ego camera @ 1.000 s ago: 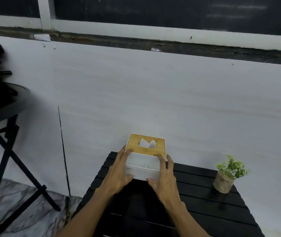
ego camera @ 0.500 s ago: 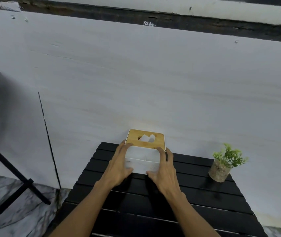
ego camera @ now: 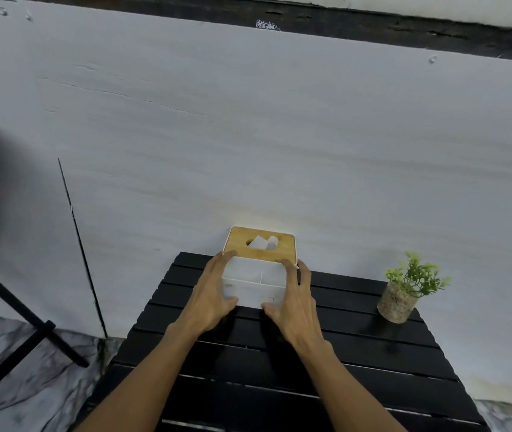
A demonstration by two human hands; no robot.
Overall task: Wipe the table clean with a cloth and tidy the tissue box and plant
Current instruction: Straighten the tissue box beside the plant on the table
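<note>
A white tissue box (ego camera: pixel 256 283) with a wooden lid and a tissue poking out stands at the back of the black slatted table (ego camera: pixel 357 353), close to the wall. My left hand (ego camera: pixel 212 294) grips its left side and my right hand (ego camera: pixel 295 302) grips its right side, thumbs on the front face. A small green plant in a round speckled pot (ego camera: pixel 399 299) stands upright at the table's back right, well apart from my right hand. No cloth is in sight.
A white wall (ego camera: pixel 248 135) rises directly behind the table. Black legs of a folding stand (ego camera: pixel 27 322) cross at the left over a marbled floor (ego camera: pixel 30 385).
The view has tipped downward and shifted slightly; both hands keep their hold on the tissue box, which has stayed at the back of the table. The plant has not moved.
</note>
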